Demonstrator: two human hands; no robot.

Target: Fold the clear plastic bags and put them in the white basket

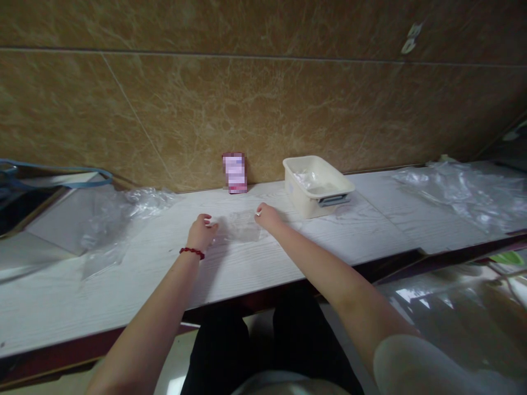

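A small clear plastic bag (244, 226) lies flat on the white wood-grain table (247, 274), between my hands. My left hand (202, 231), with a red bead bracelet (192, 252) at the wrist, is just left of the bag, its fingers apart and holding nothing. At the bag's right edge, my right hand (267, 216) has its thumb and fingers pinched together around a small whitish thing too small to name. Behind the right hand stands a cream plastic bin (307, 197) with clear plastic pieces (307, 180) inside.
A phone (235, 173) leans upright against the brown marbled wall (206, 109). Clear plastic bags (150, 202) lie at the left, beside a white box (57, 230) with a blue strap (78, 185). More clear bags (465, 189) are spread at the right.
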